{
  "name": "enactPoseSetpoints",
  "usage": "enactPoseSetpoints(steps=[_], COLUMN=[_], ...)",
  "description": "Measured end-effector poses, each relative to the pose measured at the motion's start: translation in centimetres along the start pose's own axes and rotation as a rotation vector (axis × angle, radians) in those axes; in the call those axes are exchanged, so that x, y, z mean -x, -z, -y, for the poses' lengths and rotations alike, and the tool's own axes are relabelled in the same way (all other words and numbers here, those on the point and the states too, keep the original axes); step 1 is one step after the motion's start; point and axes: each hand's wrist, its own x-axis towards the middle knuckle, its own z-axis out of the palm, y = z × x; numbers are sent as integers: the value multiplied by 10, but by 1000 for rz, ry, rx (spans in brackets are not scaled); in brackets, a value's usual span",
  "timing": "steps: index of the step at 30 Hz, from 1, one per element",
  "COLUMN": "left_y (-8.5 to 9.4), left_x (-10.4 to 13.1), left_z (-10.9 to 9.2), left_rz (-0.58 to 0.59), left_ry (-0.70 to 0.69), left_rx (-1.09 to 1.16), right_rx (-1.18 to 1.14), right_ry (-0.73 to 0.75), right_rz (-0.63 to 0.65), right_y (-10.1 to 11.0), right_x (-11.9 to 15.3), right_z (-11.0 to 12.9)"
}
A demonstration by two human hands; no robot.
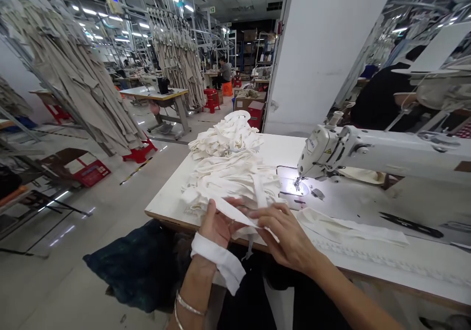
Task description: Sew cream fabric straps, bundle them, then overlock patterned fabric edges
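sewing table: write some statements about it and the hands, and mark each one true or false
1. The left hand and right hand are both on one white strip. True.
2. The bracelet is on the right wrist. False: it is on the left wrist.
3. The sewing machine has a dark needle plate. False: the plate is brightly lit.
4. Black snips lie on the table. True.
5. A white band wraps around the left wrist. True.
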Motion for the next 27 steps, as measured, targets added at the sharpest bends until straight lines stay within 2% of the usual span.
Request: enactPoseSetpoints(steps=[2, 4, 8, 11, 14, 16, 18, 20, 23, 25, 27], left_y=[5, 12, 18, 7, -13, -23, -25, -19, -8, -8, -15], left_x=[-6, -12, -16, -12, -12, -18, -28, -38, -44, -42, -41], left_z=[0, 3, 10, 8, -5, -17, -29, -35, -32, -26, -24], left_rz=[-31, -65, -66, -32, 36, 18, -31, -65, -55, -33, -18], left_ry=[-15, -25, -51, -68, -46, -22, 7, 32, 16, 3, -29], left_rx=[31, 27, 68, 57, 31, 31, 37, 35, 48, 91, 118], right_rx=[57, 136, 265, 295, 320, 340, 328, 303, 332, 352, 350], right_ry=[-56, -120, -230, -298, -336, -362, -427, -528, -683, -715, -673], right_rz=[92, 125, 129, 119, 121, 154, 171, 130, -29, -167, -282], right_y=[8, 16, 26, 18, 3, -3, 0, 11, 31, 39, 41], right_x=[22, 39, 51, 41, 17, 0, -15, -24, -31, -34, -38], right_z=[-5, -14, -25, -21, -15, -17, -27, -39, -51, -50, -43])
